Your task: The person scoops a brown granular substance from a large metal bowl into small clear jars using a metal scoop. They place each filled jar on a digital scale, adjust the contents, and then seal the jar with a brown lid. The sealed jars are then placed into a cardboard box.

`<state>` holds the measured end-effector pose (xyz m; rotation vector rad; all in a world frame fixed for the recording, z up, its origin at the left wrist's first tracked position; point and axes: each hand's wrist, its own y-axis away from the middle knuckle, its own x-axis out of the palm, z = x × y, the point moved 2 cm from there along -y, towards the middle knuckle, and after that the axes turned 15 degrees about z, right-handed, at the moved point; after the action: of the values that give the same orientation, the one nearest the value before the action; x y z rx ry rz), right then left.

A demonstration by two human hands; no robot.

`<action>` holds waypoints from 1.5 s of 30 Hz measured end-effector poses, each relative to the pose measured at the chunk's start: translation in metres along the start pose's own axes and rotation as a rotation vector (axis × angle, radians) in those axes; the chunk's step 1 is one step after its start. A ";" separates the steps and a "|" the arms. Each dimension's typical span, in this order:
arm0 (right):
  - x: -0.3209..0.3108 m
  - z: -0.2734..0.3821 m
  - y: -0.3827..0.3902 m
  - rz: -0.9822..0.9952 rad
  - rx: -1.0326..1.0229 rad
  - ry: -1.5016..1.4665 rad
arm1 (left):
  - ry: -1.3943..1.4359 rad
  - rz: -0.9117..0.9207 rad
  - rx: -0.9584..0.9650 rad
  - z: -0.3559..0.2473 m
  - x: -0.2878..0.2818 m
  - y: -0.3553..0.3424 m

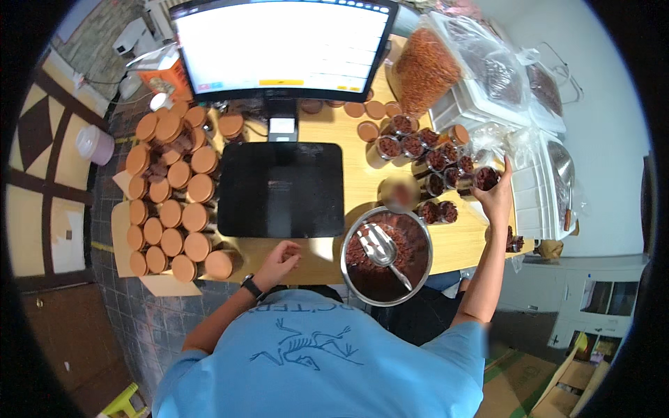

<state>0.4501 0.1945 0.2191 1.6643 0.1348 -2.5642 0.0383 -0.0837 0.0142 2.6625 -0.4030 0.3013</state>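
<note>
At the right end of the table my right hand is wrapped round an open clear jar filled with dark reddish-brown bits, its thumb raised along the side. More open jars of the same bits stand in a group to the left of it. My left hand is at the table's front edge below the black scale, its fingers curled in and nothing visible in them. Between my hands is a steel bowl of the bits, with a metal scoop lying in it.
Several jars with copper-coloured lids crowd the left side. Loose lids lie at the back, near a monitor. A large bag of orange-brown pieces stands at back right, beside white plastic crates.
</note>
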 end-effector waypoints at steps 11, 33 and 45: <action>0.200 0.269 0.043 0.489 -0.591 -0.169 | -0.083 -0.008 0.088 -0.004 -0.022 0.057; 0.296 0.239 0.259 0.878 -0.397 -0.338 | -0.218 0.138 0.051 0.027 -0.047 0.068; 0.309 0.240 0.243 0.938 -0.599 -0.146 | -0.221 0.110 0.070 0.036 -0.047 0.053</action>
<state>0.1351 -0.0819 0.0274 0.9653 0.0714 -1.6840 -0.0179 -0.1348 -0.0103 2.7570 -0.6202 0.0533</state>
